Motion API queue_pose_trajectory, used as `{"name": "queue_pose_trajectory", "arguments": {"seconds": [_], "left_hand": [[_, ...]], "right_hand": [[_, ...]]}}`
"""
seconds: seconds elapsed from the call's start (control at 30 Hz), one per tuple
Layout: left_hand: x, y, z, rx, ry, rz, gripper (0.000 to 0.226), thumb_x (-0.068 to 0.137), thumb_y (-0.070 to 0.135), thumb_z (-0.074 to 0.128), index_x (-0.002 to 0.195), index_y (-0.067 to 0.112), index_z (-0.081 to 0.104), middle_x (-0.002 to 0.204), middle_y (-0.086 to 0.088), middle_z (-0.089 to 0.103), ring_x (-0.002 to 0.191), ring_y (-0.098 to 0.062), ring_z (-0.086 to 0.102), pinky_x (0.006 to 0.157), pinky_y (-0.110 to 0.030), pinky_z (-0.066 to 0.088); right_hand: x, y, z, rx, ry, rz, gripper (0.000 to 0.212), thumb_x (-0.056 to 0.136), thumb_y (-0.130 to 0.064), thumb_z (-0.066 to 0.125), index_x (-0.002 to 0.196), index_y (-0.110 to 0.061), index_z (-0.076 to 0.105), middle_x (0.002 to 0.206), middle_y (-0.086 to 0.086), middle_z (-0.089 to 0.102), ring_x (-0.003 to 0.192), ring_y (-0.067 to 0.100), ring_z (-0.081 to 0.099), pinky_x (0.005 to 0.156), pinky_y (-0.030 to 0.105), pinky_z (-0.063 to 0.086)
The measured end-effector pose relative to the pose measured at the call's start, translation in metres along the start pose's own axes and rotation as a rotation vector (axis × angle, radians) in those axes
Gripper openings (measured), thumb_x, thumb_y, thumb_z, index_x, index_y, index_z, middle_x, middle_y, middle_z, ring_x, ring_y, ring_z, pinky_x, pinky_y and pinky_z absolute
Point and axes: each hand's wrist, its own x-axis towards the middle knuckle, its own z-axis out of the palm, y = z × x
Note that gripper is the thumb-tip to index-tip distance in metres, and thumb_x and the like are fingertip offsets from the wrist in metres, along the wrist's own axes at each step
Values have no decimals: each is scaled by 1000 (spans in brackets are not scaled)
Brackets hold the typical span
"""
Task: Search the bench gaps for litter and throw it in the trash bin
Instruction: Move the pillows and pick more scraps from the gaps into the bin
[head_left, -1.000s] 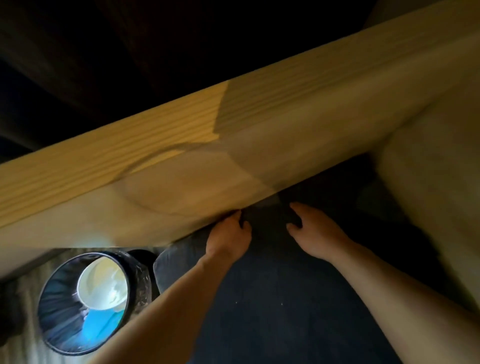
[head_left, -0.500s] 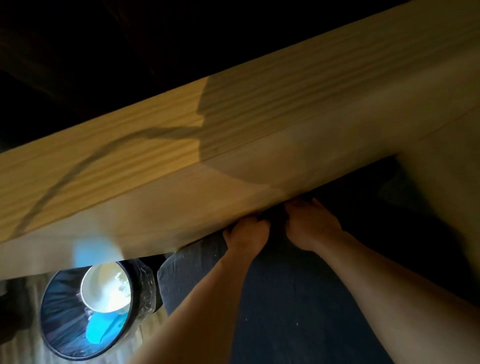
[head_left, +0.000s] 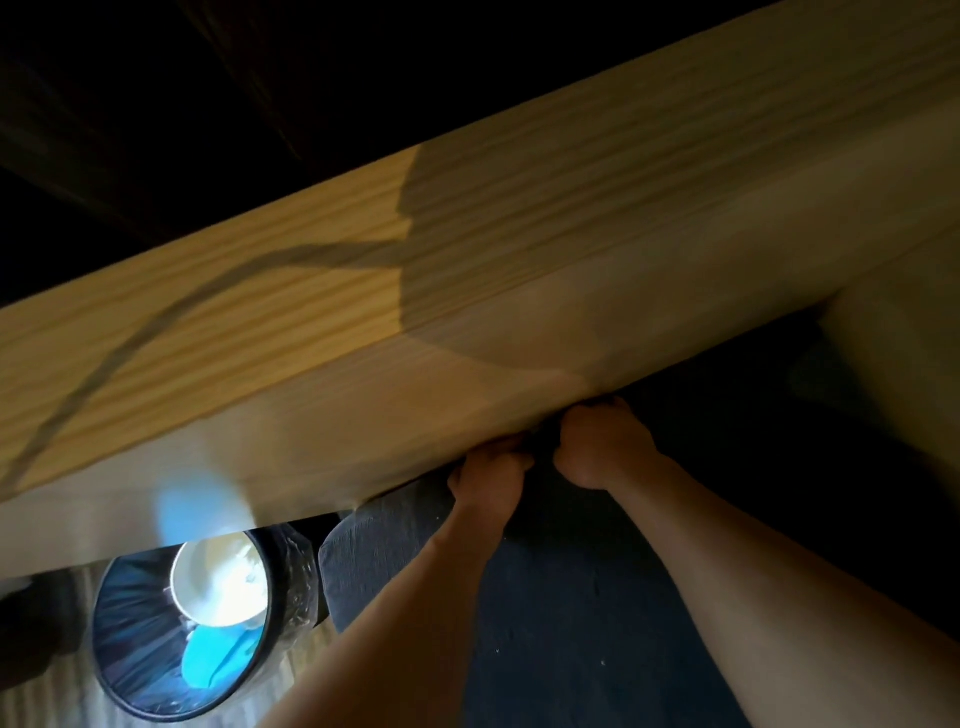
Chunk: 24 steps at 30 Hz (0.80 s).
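My left hand (head_left: 491, 480) and my right hand (head_left: 602, 447) are side by side at the dark gap where the dark blue seat cushion (head_left: 566, 623) meets the light wooden bench rail (head_left: 467, 322). The fingers of both hands curl into the gap and are hidden by shadow and the rail's edge. I cannot tell whether either hand holds anything. No litter shows in the gap. The black trash bin (head_left: 291, 582) with a clear liner stands on the floor at the lower left. It holds a white bowl-shaped item (head_left: 221, 584) and something bright blue (head_left: 213, 660).
A second wooden part (head_left: 904, 374) rises at the right, beside the cushion. Striped flooring (head_left: 57, 696) lies around the bin. Everything above the rail is dark.
Both hands came together and pushed forward into the gap under the rail. One second ago they were apart with fingers spread on the cushion. The view has shifted slightly.
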Motion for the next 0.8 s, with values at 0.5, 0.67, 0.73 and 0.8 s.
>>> {"name": "queue_pose_trajectory", "arguments": {"seconds": [0.5, 0.67, 0.73, 0.8], "left_hand": [[-9, -6, 5, -291, 191, 34, 12, 84, 31, 58, 82, 26, 69, 112, -11, 69, 109, -33, 58, 100, -46, 40], [-20, -11, 7, -598, 181, 86, 18, 84, 25, 66, 68, 29, 72, 91, -2, 75, 94, -19, 68, 91, -35, 52], [-27, -12, 5, -719, 178, 107, 21, 84, 20, 68, 66, 30, 74, 78, 10, 75, 82, -5, 69, 73, -16, 54], [-36, -13, 5, -830, 176, 130, 17, 83, 13, 69, 73, 25, 76, 75, 14, 75, 77, 3, 69, 66, -6, 49]], "right_hand": [[-8, -6, 21, 505, 187, -70, 23, 86, -22, 52, 95, -25, 73, 121, 0, 65, 125, 17, 33, 117, 32, 5], [-19, -9, 20, 541, 182, -58, 19, 85, -21, 53, 82, -30, 69, 114, -3, 66, 119, 17, 38, 118, 42, 2], [-24, -13, 24, 616, 204, -81, 16, 81, -17, 58, 80, -30, 68, 104, -2, 71, 116, 19, 53, 117, 47, 11], [-33, -18, 31, 841, 259, -59, 25, 77, -8, 64, 94, -24, 72, 104, 1, 73, 109, 19, 62, 109, 41, 34]]}}
